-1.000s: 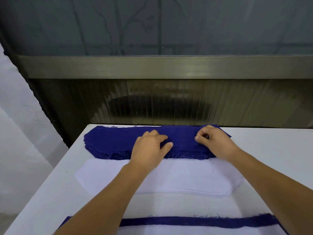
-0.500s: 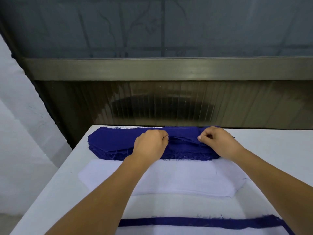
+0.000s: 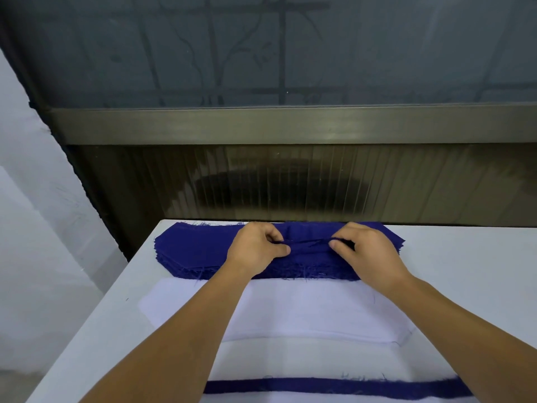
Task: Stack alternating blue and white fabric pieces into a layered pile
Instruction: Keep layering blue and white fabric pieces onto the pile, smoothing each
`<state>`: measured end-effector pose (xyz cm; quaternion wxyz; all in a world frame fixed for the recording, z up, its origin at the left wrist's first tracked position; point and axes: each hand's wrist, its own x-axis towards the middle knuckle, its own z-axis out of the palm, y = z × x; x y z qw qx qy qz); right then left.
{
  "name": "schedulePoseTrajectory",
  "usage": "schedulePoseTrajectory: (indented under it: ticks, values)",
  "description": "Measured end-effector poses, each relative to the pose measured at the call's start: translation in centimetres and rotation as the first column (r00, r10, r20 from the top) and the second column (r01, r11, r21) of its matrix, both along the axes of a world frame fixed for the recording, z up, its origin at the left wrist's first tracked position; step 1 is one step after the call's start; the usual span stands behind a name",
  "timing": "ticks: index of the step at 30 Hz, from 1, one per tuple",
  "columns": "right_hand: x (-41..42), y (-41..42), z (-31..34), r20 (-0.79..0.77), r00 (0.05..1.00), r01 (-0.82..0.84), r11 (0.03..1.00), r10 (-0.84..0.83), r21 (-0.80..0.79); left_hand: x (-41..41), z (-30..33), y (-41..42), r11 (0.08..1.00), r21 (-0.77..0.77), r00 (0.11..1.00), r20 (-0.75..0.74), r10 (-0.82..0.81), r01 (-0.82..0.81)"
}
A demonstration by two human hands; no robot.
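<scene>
Here both hands, left hand [image 3: 255, 248] and right hand [image 3: 366, 251], pinch the top blue piece [image 3: 309, 246] between their grips.

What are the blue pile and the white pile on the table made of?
Blue pile: looks like matte woven cloth; loose threads fray from its cut edges. White pile: probably thin, smooth fabric with clean edges, though the weave is too fine to see.

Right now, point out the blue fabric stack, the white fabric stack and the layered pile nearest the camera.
blue fabric stack [image 3: 191, 248], head view, bare top surface left of the hands.
white fabric stack [image 3: 313, 312], head view, top piece between the forearms.
layered pile [image 3: 334, 388], head view, blue strip at its far edge.
</scene>
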<state>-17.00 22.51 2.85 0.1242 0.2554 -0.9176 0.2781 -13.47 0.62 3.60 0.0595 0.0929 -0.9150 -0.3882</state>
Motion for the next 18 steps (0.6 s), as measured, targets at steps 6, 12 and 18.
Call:
schedulePoseTrajectory:
  ticks: [6, 12, 18]
  values:
    - [0.1, 0.1, -0.2, 0.181, 0.983, 0.041, 0.983, -0.007, -0.181, 0.4, -0.1, -0.7, 0.993, 0.096, 0.998, -0.006, -0.065, 0.065]
    - [0.4, 0.8, 0.3, 0.253, 0.963, -0.016, 0.961, 0.089, -0.277, 0.8, 0.2, -1.0, 0.993, 0.115, 0.999, -0.031, -0.023, 0.026]
    - [0.9, 1.2, 0.7, 0.035, 0.999, -0.016, 0.998, 0.019, -0.062, 2.5, -0.1, -0.5, 0.832, -0.553, 0.960, -0.259, -0.106, -0.058]
